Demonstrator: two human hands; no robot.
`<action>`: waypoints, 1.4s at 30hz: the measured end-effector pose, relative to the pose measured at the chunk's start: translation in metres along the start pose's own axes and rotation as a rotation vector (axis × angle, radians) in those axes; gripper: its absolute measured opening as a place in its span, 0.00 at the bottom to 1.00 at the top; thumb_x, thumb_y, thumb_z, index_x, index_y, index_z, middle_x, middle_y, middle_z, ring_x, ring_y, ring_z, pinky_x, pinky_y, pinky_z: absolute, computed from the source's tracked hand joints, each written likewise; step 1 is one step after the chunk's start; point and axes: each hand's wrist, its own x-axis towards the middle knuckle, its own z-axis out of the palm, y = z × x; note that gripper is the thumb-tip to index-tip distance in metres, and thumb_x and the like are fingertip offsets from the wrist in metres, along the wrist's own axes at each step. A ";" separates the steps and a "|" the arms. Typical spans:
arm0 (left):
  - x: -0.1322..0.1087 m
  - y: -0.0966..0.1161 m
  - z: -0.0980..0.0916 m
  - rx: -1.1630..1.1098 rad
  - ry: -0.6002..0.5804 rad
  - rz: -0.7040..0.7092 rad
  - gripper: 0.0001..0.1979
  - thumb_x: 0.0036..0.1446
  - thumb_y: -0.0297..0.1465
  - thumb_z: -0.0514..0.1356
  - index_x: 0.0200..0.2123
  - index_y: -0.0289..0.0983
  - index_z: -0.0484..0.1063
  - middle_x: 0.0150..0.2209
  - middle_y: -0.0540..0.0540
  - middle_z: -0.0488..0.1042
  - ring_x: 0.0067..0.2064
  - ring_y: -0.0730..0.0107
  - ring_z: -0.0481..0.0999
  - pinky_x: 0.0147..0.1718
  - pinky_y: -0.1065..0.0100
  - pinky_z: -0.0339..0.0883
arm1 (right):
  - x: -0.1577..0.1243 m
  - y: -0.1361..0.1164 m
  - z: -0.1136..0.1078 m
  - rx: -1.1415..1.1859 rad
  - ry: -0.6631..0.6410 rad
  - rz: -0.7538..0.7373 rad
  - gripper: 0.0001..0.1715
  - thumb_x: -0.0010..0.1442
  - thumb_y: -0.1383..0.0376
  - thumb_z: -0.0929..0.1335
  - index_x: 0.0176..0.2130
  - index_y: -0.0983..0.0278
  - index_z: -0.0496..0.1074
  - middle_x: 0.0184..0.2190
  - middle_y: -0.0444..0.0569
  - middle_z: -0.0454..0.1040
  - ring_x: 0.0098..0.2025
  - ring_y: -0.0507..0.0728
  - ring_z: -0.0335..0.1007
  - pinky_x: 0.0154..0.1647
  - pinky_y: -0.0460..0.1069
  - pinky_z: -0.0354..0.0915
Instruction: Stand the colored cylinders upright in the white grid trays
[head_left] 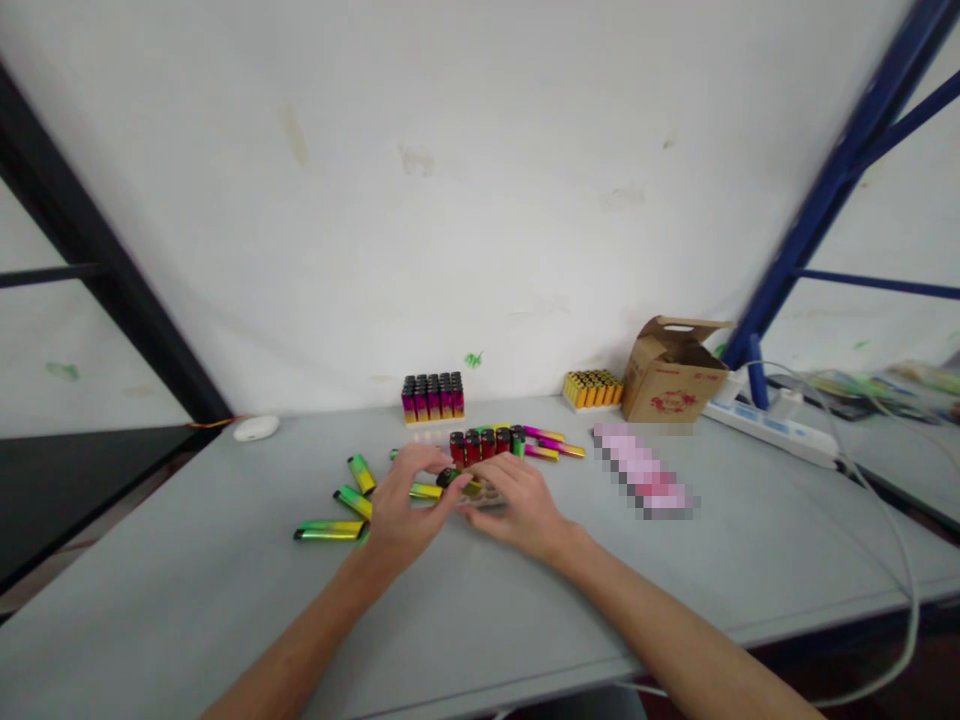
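Observation:
My left hand (pixel 409 495) is closed in a pinch on a green-and-yellow lighter (pixel 471 488) with a black top, tilted over a pale tray (pixel 491 497) with round holes. My right hand (pixel 517 500) grips the right side of that tray, its thumb along the front and its fingers reaching over the top. Red lighters (pixel 487 443) with black tops stand upright in the tray's back part. Left of my left hand, several green-yellow lighters (pixel 330 530) lie loose. Pink-and-yellow lighters (pixel 559 448) lie behind my right hand. My fingers partly cover the tray.
At the wall stands a full tray of purple lighters (pixel 433 398); a tray of yellow ones (pixel 592 388) sits beside an open cardboard box (pixel 671 380). A blurred pink item (pixel 641 470), a power strip (pixel 780 430), a white cable (pixel 896 520) and a white case (pixel 256 428) are also there.

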 end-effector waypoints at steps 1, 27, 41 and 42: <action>-0.001 0.001 0.001 0.002 0.006 0.001 0.08 0.58 0.36 0.60 0.37 0.41 0.65 0.33 0.48 0.75 0.36 0.65 0.77 0.37 0.63 0.72 | -0.001 0.001 0.002 -0.002 0.009 0.008 0.14 0.57 0.60 0.69 0.44 0.61 0.70 0.36 0.52 0.78 0.36 0.59 0.72 0.39 0.54 0.67; -0.004 -0.091 -0.019 0.135 -0.753 0.008 0.14 0.51 0.44 0.63 0.37 0.44 0.79 0.58 0.42 0.67 0.60 0.46 0.63 0.57 0.47 0.58 | 0.015 0.050 -0.045 1.229 0.401 0.866 0.21 0.51 0.47 0.63 0.29 0.63 0.66 0.16 0.39 0.58 0.17 0.48 0.49 0.15 0.43 0.45; -0.004 -0.093 -0.006 0.167 -0.579 0.005 0.13 0.57 0.43 0.59 0.31 0.39 0.74 0.47 0.41 0.74 0.53 0.53 0.69 0.55 0.50 0.61 | 0.012 0.061 -0.050 1.454 0.276 1.021 0.24 0.57 0.50 0.58 0.18 0.60 0.50 0.13 0.35 0.43 0.15 0.47 0.33 0.13 0.43 0.35; -0.004 -0.094 -0.006 0.170 -0.555 -0.005 0.14 0.57 0.43 0.59 0.32 0.39 0.73 0.46 0.41 0.74 0.52 0.54 0.69 0.54 0.50 0.61 | 0.011 0.062 -0.050 1.458 0.272 1.022 0.24 0.57 0.50 0.58 0.18 0.61 0.50 0.13 0.35 0.42 0.15 0.47 0.33 0.13 0.43 0.35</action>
